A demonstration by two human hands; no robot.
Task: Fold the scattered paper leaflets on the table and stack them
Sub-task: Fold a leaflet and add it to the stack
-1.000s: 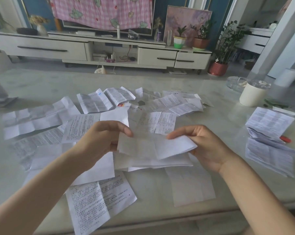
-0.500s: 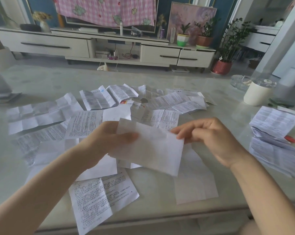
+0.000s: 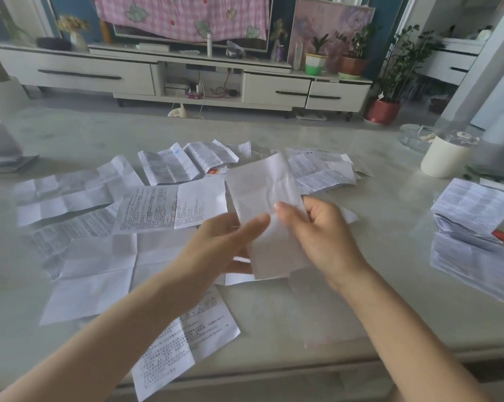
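Observation:
A white folded leaflet [image 3: 263,198] stands almost upright above the table, held between both hands. My left hand [image 3: 221,245] pinches its left edge with thumb on the front. My right hand [image 3: 317,227] pinches its middle from the right, fingers curled behind the paper. Several unfolded printed leaflets [image 3: 169,207] lie scattered flat on the pale table [image 3: 389,216] beneath and beyond the hands. A stack of folded leaflets [image 3: 473,210] lies at the right edge of the table.
A white cylindrical cup [image 3: 445,158] and a glass ashtray [image 3: 416,137] stand at the back right. A red object [image 3: 501,235] lies beside the stack. Grey papers [image 3: 1,158] sit at the far left. A TV cabinet [image 3: 187,76] stands beyond the table.
The leaflet in my hands turned from lying wide and low to standing tall and upright. My hands came closer together at its middle.

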